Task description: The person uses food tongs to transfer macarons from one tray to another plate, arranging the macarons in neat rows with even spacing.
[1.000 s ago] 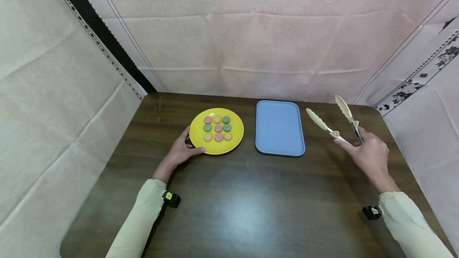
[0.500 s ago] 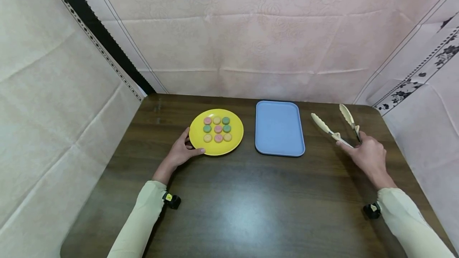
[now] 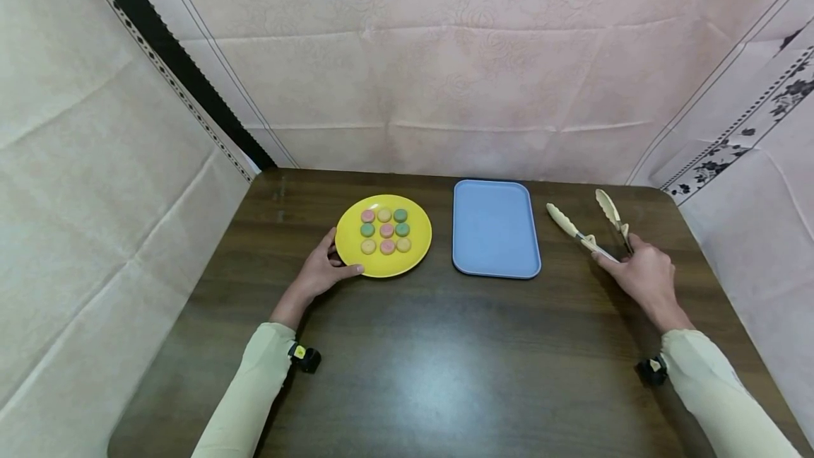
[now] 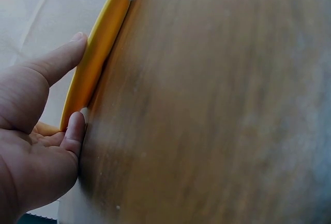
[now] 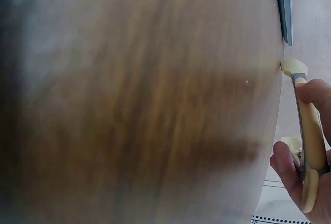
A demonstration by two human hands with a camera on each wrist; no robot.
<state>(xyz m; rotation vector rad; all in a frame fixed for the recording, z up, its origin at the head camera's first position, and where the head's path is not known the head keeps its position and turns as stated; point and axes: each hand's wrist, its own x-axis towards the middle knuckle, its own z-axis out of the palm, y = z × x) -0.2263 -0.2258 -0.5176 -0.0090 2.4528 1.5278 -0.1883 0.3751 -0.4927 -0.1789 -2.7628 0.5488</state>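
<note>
On the left side of the table lies a yellow plate (image 3: pixel 417 240) bearing rows of small round pink, cream and green cookies (image 3: pixel 386 230). My left hand (image 3: pixel 318 271) grips its left edge, thumb on the rim. In the left wrist view some fingers curl at the underside of the plate (image 4: pixel 95 53). Over on the right, my right hand (image 3: pixel 647 278) holds a pair of tongs (image 3: pixel 575 232) with cream-coloured heads, spread apart and with nothing between them. The right wrist view shows thumb and fingers about the handles of the tongs (image 5: pixel 309 125).
A blue rectangular tray (image 3: pixel 496 228) lies between the plate and the tongs. The dark wooden table (image 3: pixel 420 373) ends at its far edge against pale cloth hangings (image 3: pixel 445 76), which also line both sides.
My right hand has shifted a little to the left and closer to me with the tongs, their heads still spread. The left hand and the plate stay in place.
</note>
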